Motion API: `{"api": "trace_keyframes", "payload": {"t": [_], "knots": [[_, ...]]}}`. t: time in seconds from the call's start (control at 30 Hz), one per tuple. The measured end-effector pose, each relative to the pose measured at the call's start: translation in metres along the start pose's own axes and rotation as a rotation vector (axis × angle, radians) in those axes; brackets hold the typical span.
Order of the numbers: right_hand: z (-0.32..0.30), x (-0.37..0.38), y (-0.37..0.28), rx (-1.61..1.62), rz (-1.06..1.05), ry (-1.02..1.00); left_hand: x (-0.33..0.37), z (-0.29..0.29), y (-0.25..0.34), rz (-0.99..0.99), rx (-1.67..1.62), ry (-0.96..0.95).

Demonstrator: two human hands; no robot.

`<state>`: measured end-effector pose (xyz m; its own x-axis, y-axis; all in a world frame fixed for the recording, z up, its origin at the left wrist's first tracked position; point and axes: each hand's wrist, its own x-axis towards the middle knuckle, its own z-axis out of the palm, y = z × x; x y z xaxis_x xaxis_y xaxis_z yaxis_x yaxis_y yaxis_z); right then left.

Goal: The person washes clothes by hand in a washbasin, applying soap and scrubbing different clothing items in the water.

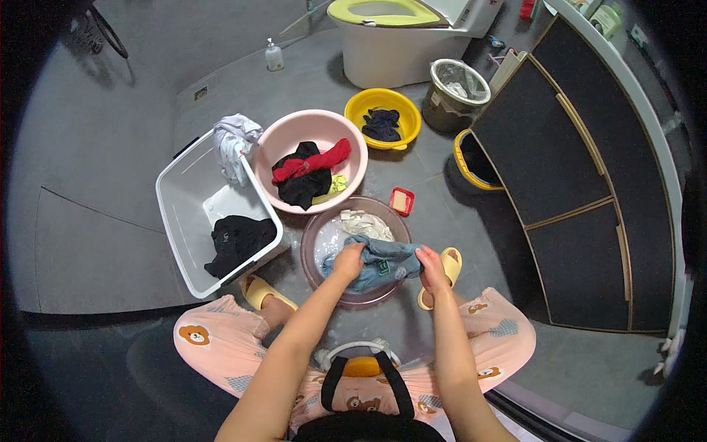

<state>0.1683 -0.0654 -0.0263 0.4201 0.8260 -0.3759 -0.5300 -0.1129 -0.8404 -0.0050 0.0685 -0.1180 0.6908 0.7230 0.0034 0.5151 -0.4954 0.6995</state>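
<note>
A wet-looking blue denim garment point(379, 264) stretches between my two hands over a translucent basin point(311, 250) of sudsy water. My left hand point(349, 261) grips its left part, fingers closed round the cloth. At the right end, my right hand point(432, 269) pinches the fabric near the basin's rim. Behind the denim, a white cloth point(366, 225) lies bunched in the basin. Just beyond the rim, to the right, a bar of soap point(399, 201) rests in a red soap dish point(409, 207). The denim's lower folds hide part of the basin.
A pink basin point(264, 147) holds black, red and yellow clothes. Left of it, a white tub point(177, 221) contains a black garment, with a pale cloth point(236, 140) over its edge. Farther back are a yellow basin point(412, 110), a trash bin point(449, 103) and a toilet point(390, 55). Dark cabinets point(567, 147) stand right.
</note>
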Motion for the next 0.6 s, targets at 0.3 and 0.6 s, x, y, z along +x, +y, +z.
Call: {"api": "trace_keyframes", "payload": {"t": [0.3, 0.6], "knots": [[-0.036, 0.008, -0.023, 0.006, -0.005, 0.182, 0.009, -0.040, -0.012, -0.174, -0.419, -0.025], [0.029, 0.039, -0.079, -0.419, -0.257, 0.145, 0.035, -0.180, 0.053, -0.129, -0.575, 0.434]]}}
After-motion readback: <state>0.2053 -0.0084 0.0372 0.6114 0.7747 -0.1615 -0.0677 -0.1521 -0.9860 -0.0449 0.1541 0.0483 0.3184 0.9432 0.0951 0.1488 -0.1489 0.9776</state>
